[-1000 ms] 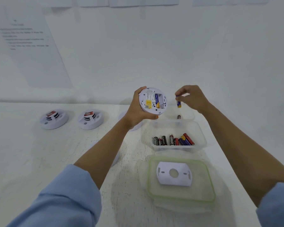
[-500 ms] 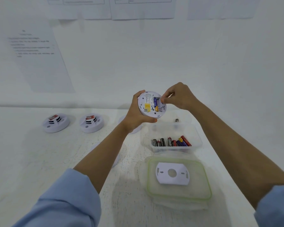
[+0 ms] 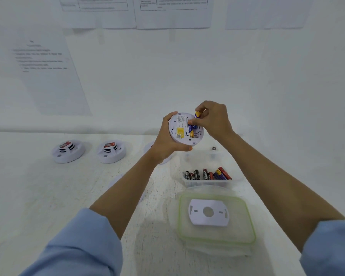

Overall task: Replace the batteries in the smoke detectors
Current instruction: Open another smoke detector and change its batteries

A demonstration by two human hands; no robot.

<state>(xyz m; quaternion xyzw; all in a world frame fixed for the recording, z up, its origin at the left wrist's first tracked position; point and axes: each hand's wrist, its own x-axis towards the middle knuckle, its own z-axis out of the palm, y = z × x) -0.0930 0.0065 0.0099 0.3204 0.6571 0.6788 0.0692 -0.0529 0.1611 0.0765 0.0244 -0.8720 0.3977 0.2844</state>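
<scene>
**Battery being handled at the open back of the held detector**

Toward the left of the white desk (image 3: 48,196), near its far edge, two round white plastic smoke detectors (image 3: 68,151) (image 3: 111,151) are seen resting face up, apparently untouched; whether their cells have been changed cannot be told. Near the middle, a third white round detector (image 3: 185,129) is gripped by the left hand (image 3: 167,140), lifted above the desk with its open back turned to the camera. A purple-and-yellow battery (image 3: 196,116) is pinched by the right hand (image 3: 213,120) at the compartment, tilted, one end raised; another such cell (image 3: 191,132) is seated below it. To the right, a clear plastic tub of mixed batteries (image 3: 207,176) stands, with a green-rimmed clear lid (image 3: 217,220) nearer the front edge carrying the white mounting plate (image 3: 208,212). A lone dark battery (image 3: 213,148) lies beyond the tub.

The task is judged early: one detector is mid-change and not yet closed.

Compared with half a second ago, the battery is now visibly exposed above the fingers.
</scene>
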